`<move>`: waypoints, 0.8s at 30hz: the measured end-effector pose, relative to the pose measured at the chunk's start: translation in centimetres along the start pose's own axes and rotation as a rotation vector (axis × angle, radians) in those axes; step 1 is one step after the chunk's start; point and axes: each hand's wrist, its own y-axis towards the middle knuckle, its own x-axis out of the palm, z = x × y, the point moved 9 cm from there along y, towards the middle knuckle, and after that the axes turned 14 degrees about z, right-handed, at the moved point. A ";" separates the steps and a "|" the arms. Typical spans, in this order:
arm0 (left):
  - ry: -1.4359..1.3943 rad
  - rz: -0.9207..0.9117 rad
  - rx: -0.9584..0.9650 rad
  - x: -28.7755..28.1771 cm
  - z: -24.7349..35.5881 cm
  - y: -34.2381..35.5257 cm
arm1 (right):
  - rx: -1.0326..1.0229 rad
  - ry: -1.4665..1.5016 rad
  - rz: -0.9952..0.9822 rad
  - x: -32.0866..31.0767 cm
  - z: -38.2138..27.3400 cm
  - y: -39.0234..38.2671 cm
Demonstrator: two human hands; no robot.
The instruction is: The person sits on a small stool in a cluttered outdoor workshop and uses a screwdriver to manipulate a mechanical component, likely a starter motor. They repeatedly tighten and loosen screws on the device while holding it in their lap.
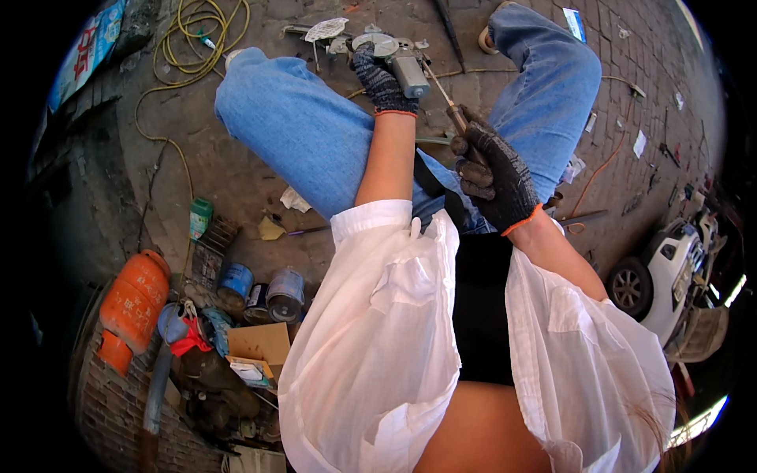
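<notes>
Both my hands wear dark grey knitted gloves with orange cuffs. My left hand is closed around a metal motor assembly with a grey housing, a pale round disc and thin metal arms reaching left. A screwdriver with a brownish handle is gripped in my right hand. Its thin shaft slants up and left, with the tip by the right side of the motor housing. Whether the tip touches a screw is too small to tell. The assembly is held out between my knees, above the paved ground.
A yellow hose lies coiled at the far left. Nearer on the left stand an orange gas cylinder, paint cans and a cardboard box. A dark rod lies ahead. A white car is at the right.
</notes>
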 end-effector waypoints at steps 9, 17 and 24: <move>-0.018 0.015 -0.008 -0.6 -0.4 0.5 | 0.017 0.011 0.019 -0.2 0.2 0.1; -0.003 0.045 -0.031 -0.4 -0.3 0.0 | -0.046 -0.111 0.096 -0.2 -0.1 -0.1; 0.042 0.077 -0.053 0.7 0.2 -2.1 | -0.287 -0.534 0.256 -1.6 -0.8 0.3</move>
